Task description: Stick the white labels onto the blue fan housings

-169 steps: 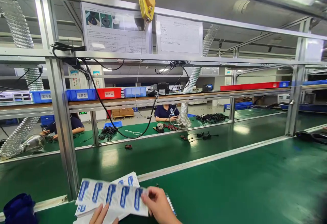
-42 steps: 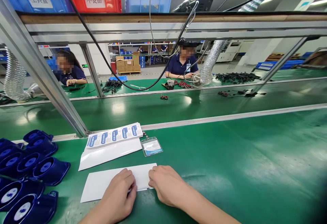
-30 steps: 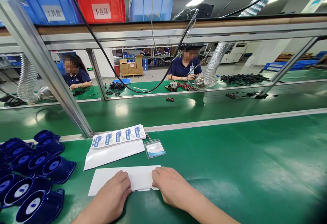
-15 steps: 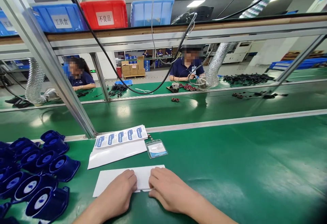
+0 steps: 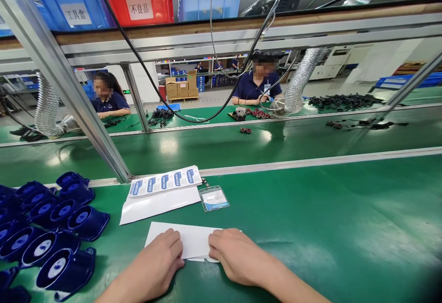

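Flat on the green bench lies a stack of white paper sheets (image 5: 195, 241), its lower edges slightly uneven. My left hand (image 5: 164, 257) grips the near edge left of the middle, fingers curled over the top. On the right part of the stack, my right hand (image 5: 236, 254) is closed in the same way, its thumb at the near edge. Beyond the stack lie a printed label sheet (image 5: 165, 182) in blue and white and a blank white sheet (image 5: 160, 205) partly under it. A clear badge holder (image 5: 214, 199) rests beside them.
Many dark blue round plastic housings (image 5: 65, 270) crowd the bench at left. A metal post (image 5: 93, 109) rises behind them. Across the green belt (image 5: 193, 146), two people in dark blue shirts sit at work. Bins, one a red bin (image 5: 138, 3), stand on the overhead shelf.
The paper stack has shifted right relative to the bench items, and the right hand has moved slightly right with it. Both hands keep their grip. The camera view has tilted a little.
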A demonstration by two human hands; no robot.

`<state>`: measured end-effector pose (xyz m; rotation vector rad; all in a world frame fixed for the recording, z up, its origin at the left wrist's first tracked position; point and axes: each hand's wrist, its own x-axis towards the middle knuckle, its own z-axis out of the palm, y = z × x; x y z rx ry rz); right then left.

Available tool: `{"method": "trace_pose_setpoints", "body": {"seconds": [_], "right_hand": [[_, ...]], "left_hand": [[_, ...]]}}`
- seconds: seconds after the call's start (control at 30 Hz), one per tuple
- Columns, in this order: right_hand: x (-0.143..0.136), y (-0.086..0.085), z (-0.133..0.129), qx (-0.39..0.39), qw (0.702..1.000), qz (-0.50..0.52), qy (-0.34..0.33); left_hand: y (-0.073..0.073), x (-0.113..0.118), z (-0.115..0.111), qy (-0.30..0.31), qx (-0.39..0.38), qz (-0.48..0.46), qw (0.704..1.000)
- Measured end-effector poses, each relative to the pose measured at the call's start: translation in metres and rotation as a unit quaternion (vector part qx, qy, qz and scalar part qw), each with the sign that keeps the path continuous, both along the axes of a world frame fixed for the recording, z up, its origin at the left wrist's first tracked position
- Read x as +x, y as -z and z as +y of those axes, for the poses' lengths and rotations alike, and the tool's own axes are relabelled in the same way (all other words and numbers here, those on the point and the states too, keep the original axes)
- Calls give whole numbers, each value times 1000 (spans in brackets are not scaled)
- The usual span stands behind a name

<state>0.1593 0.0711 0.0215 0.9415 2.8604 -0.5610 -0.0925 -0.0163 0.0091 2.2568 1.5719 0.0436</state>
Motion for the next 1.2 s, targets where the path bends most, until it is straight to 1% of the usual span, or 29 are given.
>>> {"method": "trace_pose_setpoints", "body": {"seconds": [0.17, 0.33, 0.43, 0.53, 0.6, 0.67, 0.73, 0.83, 0.9, 0.97, 1.07, 1.2], "right_hand": [[6, -5, 7, -33, 999, 21, -7], [14, -7, 9, -73, 997, 26, -10], [15, -5, 7, -78, 997, 25, -6], [15, -3, 6, -74, 997, 24, -1], [15, -2, 6, -72, 997, 24, 1], [15, -3, 6, -74, 997, 25, 1], [16, -5, 7, -82, 996, 27, 0], [16, -7, 9, -100, 995, 23, -1], [16, -8, 9, -108, 994, 21, -1], [16, -8, 10, -111, 993, 24, 1], [17, -6, 11, -118, 993, 29, 5], [18, -3, 11, -118, 992, 33, 8]], "left_hand": [[0, 3, 1, 20, 13, 5, 1000], [0, 14, -3, 43, -9, 10, 999], [0, 20, -2, 50, -14, 33, 998], [4, 23, 1, 48, -13, 60, 997], [5, 21, 3, 34, -14, 59, 998], [3, 16, 5, 23, -17, 48, 998], [-3, 6, 4, 17, -21, 36, 999], [-17, -7, -1, 8, -42, 8, 999], [-25, -13, -4, 2, -62, -12, 998], [-29, -14, -6, 5, -75, -19, 997], [-27, -13, -5, 18, -80, -14, 997], [-17, -12, 3, 22, -77, -2, 997]]}}
